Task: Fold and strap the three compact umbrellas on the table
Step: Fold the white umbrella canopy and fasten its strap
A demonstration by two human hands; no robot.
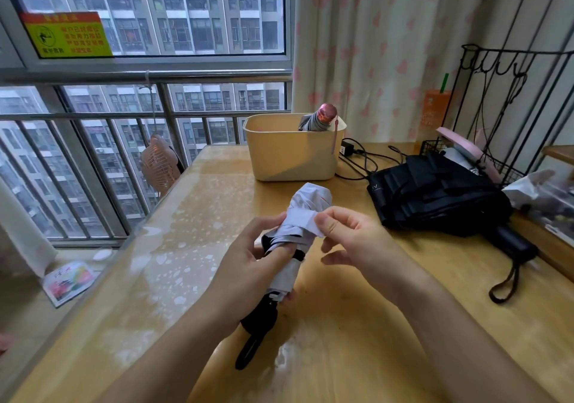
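Gripping the pale umbrella (307,203) round its gathered canopy at the centre of the frame, the left hand (257,266) steadies it, seemingly so the right hand (351,238) can pinch its strap (310,220) for wrapping, while the black umbrella (435,197) lies loose at right.

Btm of pink-capped umbrella (323,119) in bin (279,157); grey umbrella (307,203) mid under left hand (248,266)

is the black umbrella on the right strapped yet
No: the black umbrella lies collapsed on the table, canopy folds loose and splayed, no strap seen round them.
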